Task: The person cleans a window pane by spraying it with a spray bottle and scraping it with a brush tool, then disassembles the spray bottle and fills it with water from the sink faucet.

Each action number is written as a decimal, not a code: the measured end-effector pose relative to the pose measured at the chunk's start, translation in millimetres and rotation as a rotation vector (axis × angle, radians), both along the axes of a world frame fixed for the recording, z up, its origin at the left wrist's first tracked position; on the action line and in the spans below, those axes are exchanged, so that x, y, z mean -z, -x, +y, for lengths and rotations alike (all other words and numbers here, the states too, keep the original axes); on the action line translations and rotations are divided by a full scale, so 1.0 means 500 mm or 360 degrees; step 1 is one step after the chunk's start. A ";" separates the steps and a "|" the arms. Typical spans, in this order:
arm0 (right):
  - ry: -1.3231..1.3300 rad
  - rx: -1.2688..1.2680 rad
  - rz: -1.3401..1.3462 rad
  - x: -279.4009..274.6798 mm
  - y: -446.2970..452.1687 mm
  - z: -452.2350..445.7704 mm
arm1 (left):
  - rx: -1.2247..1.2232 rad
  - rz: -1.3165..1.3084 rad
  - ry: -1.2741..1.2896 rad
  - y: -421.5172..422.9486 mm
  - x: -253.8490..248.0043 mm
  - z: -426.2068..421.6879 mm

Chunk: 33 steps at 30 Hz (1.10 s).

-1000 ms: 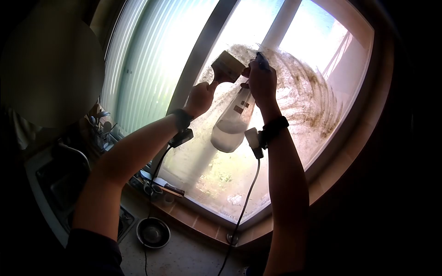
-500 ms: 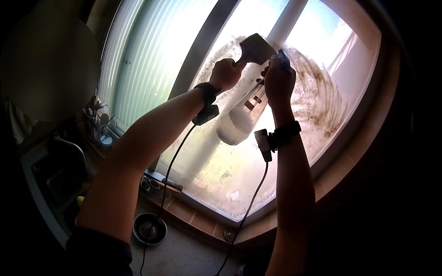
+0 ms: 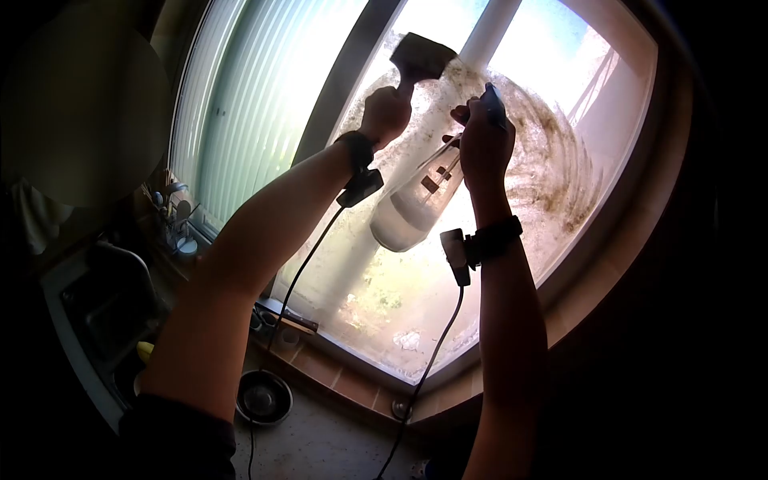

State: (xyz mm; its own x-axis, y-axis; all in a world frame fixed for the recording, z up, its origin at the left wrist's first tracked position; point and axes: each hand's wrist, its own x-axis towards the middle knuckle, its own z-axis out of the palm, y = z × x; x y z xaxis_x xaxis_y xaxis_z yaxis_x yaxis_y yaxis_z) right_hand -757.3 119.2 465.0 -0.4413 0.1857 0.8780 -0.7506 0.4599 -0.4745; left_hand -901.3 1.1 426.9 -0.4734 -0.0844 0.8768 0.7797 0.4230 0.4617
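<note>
Upper centre, before a grime-streaked window (image 3: 560,156), the left hand (image 3: 386,116) grips a wide brush (image 3: 422,56), the right hand (image 3: 488,148) a spray bottle (image 3: 406,210); lower left, a bowl (image 3: 268,394) sits on the speckled table (image 3: 328,436).

Head cam, fwd/down, tilted; hands (image 3: 386,116) (image 3: 487,152) close, window (image 3: 552,160) beyond.

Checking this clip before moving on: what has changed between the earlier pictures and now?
The left hand has raised the wide-headed tool in front of the window, leaving a clearer gap to the right hand. The right hand shifted slightly rightward with the spray bottle. Both grips stayed; nothing was let go. The round bowl stayed on the counter.
</note>
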 end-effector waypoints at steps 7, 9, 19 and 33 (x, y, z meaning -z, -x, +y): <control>0.0026 -0.0200 -0.0195 0.001 -0.034 -0.003 | 0.0021 -0.0069 -0.0004 0.051 0.047 -0.034; -0.0130 -0.0183 -0.0248 0.013 -0.047 -0.011 | 0.0092 -0.0301 0.0126 -0.020 0.095 -0.063; -0.0130 -0.0291 -0.0435 0.068 0.015 -0.063 | 0.0110 -0.0386 0.0185 -0.079 0.252 -0.113; -0.0022 -0.0171 -0.0516 0.154 0.087 -0.101 | 0.0056 -0.0503 0.0043 -0.104 0.365 -0.124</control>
